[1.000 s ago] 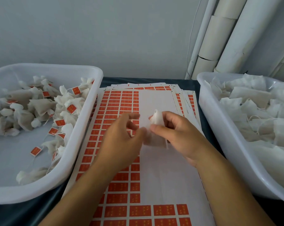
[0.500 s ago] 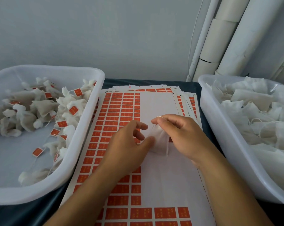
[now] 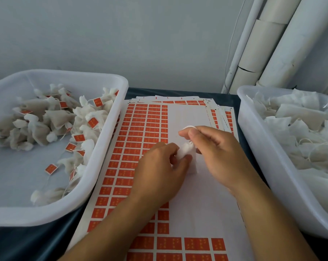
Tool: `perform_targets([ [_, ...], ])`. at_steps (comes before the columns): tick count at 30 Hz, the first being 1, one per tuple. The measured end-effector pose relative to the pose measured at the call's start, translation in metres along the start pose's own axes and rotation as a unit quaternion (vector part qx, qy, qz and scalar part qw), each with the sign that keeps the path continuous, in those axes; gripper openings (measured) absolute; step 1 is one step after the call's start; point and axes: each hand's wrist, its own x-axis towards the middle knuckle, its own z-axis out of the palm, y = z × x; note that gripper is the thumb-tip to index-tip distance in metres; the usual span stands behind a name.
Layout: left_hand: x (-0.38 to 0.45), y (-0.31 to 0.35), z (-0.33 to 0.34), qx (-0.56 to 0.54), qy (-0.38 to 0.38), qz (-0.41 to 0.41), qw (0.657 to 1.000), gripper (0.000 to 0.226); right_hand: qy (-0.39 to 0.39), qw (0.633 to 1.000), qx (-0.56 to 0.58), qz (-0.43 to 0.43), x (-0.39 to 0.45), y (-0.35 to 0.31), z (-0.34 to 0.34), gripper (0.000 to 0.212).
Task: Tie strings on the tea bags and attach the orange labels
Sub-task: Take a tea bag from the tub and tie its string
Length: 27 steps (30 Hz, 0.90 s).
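My left hand (image 3: 159,172) now pinches the gathered top of the tea bag (image 3: 186,153), where half a second ago it only touched its side. My right hand (image 3: 214,149) has lifted toward 12 o'clock, its fingers (image 3: 192,131) curled and holding a white loop of string (image 3: 189,127). The bag stays over the label sheet (image 3: 140,129), between the left bin (image 3: 106,147) at 9 o'clock and the right bin (image 3: 253,147) at 3 o'clock.

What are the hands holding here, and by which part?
Both hands hold one white mesh tea bag: left hand pinches its gathered top, right hand grips beside it.
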Motion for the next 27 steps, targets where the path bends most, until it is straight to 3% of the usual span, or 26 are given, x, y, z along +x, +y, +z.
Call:
perform_targets([
  [3, 0.002, -0.002, -0.005, 0.004, -0.007, -0.021, 1.0, 0.015, 0.023, 0.999, -0.037, -0.024, 0.0, -0.003, -0.005, 0.023],
  [6, 0.004, 0.0, -0.011, -0.082, -0.054, -0.071, 0.993, 0.037, 0.047, 0.996, -0.063, -0.042, -0.002, -0.005, -0.008, 0.022],
  [10, 0.006, 0.007, -0.026, -0.298, -0.153, -0.161, 0.928, 0.031, 0.066, 0.997, -0.026, -0.04, -0.002, -0.004, -0.007, 0.024],
  [14, 0.006, 0.015, -0.028, -0.38, -0.205, -0.247, 0.867, 0.059, 0.052, 0.998, 0.032, -0.029, -0.002, -0.006, -0.006, 0.029],
  [17, 0.007, 0.015, -0.023, -0.402, -0.19, -0.256, 0.859, 0.059, 0.005, 0.998, 0.049, -0.034, -0.004, -0.01, -0.006, 0.033],
  [21, 0.009, 0.012, -0.026, -0.515, -0.193, -0.247, 0.798, 0.052, -0.094, 0.994, 0.042, -0.024, -0.007, -0.012, -0.002, 0.035],
  [23, 0.011, 0.01, -0.029, -0.543, -0.195, -0.237, 0.782, 0.041, -0.142, 0.989, 0.028, 0.0, -0.008, -0.012, 0.001, 0.035],
  [27, 0.013, 0.007, -0.034, -0.588, -0.186, -0.25, 0.747, 0.044, -0.183, 0.982, 0.014, 0.053, -0.007, -0.01, 0.003, 0.032],
])
